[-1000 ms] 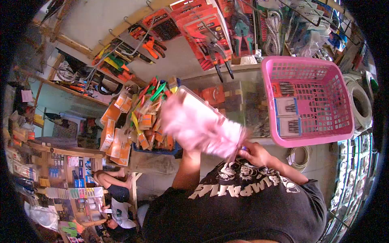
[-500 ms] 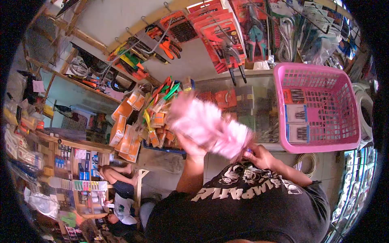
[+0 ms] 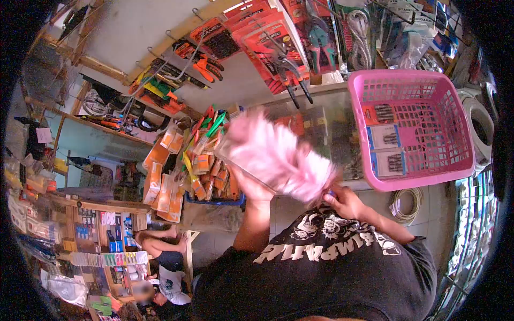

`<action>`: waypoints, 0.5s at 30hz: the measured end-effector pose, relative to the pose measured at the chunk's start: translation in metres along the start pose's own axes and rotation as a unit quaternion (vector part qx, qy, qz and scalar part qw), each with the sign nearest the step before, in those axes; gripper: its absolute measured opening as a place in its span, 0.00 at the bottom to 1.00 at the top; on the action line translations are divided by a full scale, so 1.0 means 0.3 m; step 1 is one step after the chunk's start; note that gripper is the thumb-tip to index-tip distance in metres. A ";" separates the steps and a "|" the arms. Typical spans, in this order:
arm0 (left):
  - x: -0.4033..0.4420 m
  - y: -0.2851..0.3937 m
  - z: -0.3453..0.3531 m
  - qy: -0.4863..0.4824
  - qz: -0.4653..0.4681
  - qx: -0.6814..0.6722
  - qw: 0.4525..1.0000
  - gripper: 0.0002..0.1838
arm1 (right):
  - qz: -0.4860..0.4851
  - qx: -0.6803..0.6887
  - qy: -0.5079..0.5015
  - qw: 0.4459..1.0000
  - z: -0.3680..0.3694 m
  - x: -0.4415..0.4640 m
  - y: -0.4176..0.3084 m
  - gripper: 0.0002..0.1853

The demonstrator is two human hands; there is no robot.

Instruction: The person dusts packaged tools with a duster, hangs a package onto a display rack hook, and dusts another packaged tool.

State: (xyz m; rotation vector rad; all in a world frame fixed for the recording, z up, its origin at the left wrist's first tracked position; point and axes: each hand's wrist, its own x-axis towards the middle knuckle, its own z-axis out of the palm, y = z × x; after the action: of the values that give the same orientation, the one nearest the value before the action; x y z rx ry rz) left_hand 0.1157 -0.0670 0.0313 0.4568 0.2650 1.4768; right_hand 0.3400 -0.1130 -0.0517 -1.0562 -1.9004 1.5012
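A pink fluffy duster (image 3: 284, 155), blurred by motion, lies across a flat, clear-edged container (image 3: 247, 167) that it mostly covers. My left hand (image 3: 254, 187) supports the container from its near left side, with its fingers largely hidden underneath. At the duster's lower right end, my right hand (image 3: 345, 204) is closed around its handle, close to the black shirt. What the container holds is hidden.
Right of the hands is a pink basket (image 3: 375, 184) with packaged bits. Left are orange-labelled packets (image 3: 201, 165) in a blue tray. Tool packs (image 3: 270, 45) hang above a glass counter (image 3: 334, 99). A person (image 3: 171, 281) is at lower left; a cable coil (image 3: 407, 206) lies below the basket.
The duster shifts back and forth over the container, which was more exposed at its far edge a second ago. The camera view has swung slightly; both hands keep their holds.
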 end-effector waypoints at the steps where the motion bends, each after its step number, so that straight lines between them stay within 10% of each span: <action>1: 0.004 0.000 -0.049 -0.008 -0.037 -0.025 0.999 0.41 | -0.019 -0.029 -0.016 0.999 -0.003 -0.004 0.001 0.24; 6: 0.015 -0.022 0.106 -0.017 0.021 0.021 0.999 0.40 | 0.101 0.032 0.038 0.994 0.008 -0.003 0.017 0.24; 10: 0.009 -0.002 -0.057 0.010 -0.109 -0.053 0.993 0.41 | -0.003 0.000 -0.052 0.999 0.005 -0.006 0.020 0.24; 15: -0.007 -0.005 0.040 0.023 -0.001 0.018 1.000 0.41 | 0.044 0.009 0.023 0.999 0.018 -0.002 0.006 0.23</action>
State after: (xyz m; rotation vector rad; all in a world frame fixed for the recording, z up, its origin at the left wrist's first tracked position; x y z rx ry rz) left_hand 0.1222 -0.0706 0.0409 0.4521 0.3287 1.4827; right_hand 0.3367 -0.1165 -0.0549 -1.1701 -1.8279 1.5242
